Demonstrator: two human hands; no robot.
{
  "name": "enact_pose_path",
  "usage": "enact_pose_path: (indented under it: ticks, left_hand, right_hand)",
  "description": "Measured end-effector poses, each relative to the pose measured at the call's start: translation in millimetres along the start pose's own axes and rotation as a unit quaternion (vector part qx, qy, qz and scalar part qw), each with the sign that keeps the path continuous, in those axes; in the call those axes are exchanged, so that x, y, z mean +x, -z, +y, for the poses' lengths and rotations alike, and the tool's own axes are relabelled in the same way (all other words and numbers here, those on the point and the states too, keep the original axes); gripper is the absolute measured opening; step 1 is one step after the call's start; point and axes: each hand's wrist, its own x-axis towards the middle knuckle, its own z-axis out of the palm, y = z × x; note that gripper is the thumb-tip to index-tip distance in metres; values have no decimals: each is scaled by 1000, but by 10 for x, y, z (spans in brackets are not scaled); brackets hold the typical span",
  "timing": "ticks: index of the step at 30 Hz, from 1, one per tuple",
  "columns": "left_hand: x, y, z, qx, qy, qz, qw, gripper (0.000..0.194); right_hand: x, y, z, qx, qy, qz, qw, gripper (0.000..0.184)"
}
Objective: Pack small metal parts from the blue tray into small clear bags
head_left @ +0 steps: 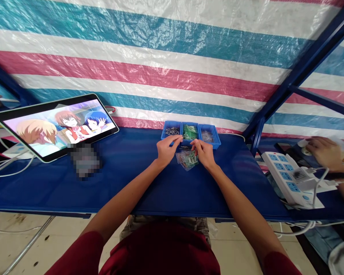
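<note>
My left hand [166, 152] is closed in a pinch in front of the left blue bin [163, 131]. What its fingertips hold, if anything, is too small to make out. Facing it, my right hand [205, 153] also pinches, its fingertips over the edge of a pile of small clear packets [187, 159] with green pieces inside. Whether it grips a packet cannot be seen. Three joined blue bins stand just beyond my hands. Thin dark metal pieces [172, 131] lie in the left one, green pieces [190, 132] in the middle one, and clear plastic pieces [207, 136] in the right one.
A tablet [60, 126] playing a cartoon leans at the left of the blue table [126, 152]. Beside it is a blurred-out object [85, 160]. At right, a white power strip [286, 177] holds plugs and cables. Another person's hand [326, 152] works beyond a blue post [255, 131].
</note>
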Motion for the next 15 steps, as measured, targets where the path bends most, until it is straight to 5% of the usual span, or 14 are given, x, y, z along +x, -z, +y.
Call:
enact_pose_path:
  ticks: [4,11,15]
  left_hand:
    - [124,96,-169,206,-46,-26,977,28]
    - [32,68,-263,318,-3,-314,895,23]
    - [-30,-10,-252,355,14,-392,849,20]
  right_hand:
    - [15,21,26,-51,12,19,998,44]
    - [27,9,65,-99,27,11,995,37]
    - [23,4,75,-109,31,2,994,35]
